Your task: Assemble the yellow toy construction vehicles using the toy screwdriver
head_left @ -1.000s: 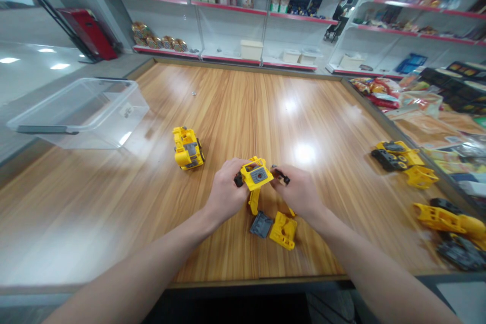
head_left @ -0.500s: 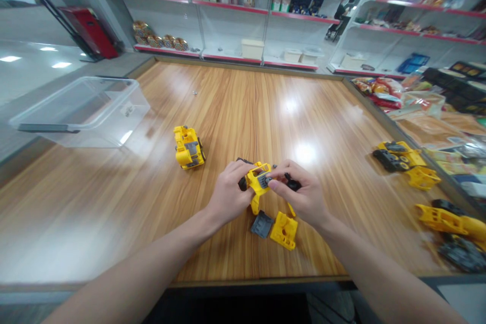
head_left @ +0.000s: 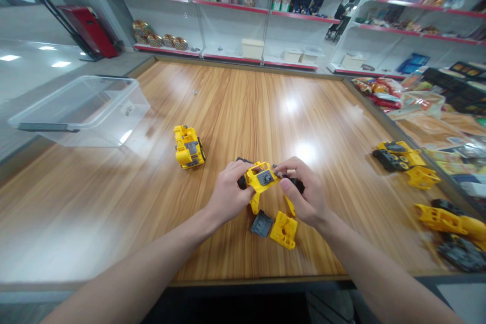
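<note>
My left hand [head_left: 231, 187] grips a yellow toy vehicle cab [head_left: 255, 178], thumb below and fingers on top. A grey panel [head_left: 265, 177] is set in the cab's face. Close on the right, my right hand [head_left: 304, 190] has its thumb and fingers bent round a black toy part [head_left: 298, 184], partly covered by the fingers. Its fingertips are beside the cab's right edge. Below the hands lie a grey toy piece [head_left: 261, 224] and a yellow toy body piece [head_left: 284, 230]. More dark parts behind the cab are mostly hidden.
A yellow toy vehicle [head_left: 189, 147] stands left of my hands. Farther left is a clear plastic bin [head_left: 125, 111]. Two more yellow and black toys, a loader [head_left: 406, 162] and a mixer-like truck [head_left: 455, 228], sit at the right edge, near packaged goods [head_left: 429, 106].
My right fingertips have drawn back to the right from the cab's grey panel, which now shows more fully. My left hand keeps its hold on the cab, almost unmoved.
</note>
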`<state>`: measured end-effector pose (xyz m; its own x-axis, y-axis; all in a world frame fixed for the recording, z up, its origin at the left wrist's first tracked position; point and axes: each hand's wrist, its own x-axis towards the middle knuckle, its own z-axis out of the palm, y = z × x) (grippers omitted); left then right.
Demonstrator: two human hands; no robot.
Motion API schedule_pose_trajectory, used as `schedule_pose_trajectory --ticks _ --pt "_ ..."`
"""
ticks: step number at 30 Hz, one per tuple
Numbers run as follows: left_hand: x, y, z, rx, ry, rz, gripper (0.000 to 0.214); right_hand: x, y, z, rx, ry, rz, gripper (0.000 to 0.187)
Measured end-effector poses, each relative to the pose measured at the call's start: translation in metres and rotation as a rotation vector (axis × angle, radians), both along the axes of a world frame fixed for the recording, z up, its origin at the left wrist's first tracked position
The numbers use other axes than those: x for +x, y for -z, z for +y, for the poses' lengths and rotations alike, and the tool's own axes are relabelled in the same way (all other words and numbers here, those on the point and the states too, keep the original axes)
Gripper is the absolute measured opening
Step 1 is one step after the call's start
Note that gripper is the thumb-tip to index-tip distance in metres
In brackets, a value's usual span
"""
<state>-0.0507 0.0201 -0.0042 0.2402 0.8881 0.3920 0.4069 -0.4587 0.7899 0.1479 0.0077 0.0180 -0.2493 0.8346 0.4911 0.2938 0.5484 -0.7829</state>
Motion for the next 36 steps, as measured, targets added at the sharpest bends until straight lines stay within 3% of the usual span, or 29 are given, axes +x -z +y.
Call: schedule_pose_trajectory --ticks 4,10,23,36 --pt "-0.001 0.001 0.001 -0.001 -0.025 0.028 0.028 0.002 -0.006 0.000 0.172 0.070 -0.097 0.009" --pt "-0.001 -0.001 0.001 0.039 -0.049 0.062 0.026 0.003 -0.005 0.001 0.325 0.086 -0.196 0.022" --pt "-0.010 -0.002 0.005 0.285 -0.103 0.379 0.038 0.008 0.000 0.003 0.252 0.086 -0.375 0.016" --pt "-0.011 0.000 0.004 0.330 -0.083 0.442 0.037 0.007 -0.004 0.005 0.159 0.039 -0.349 0.010"
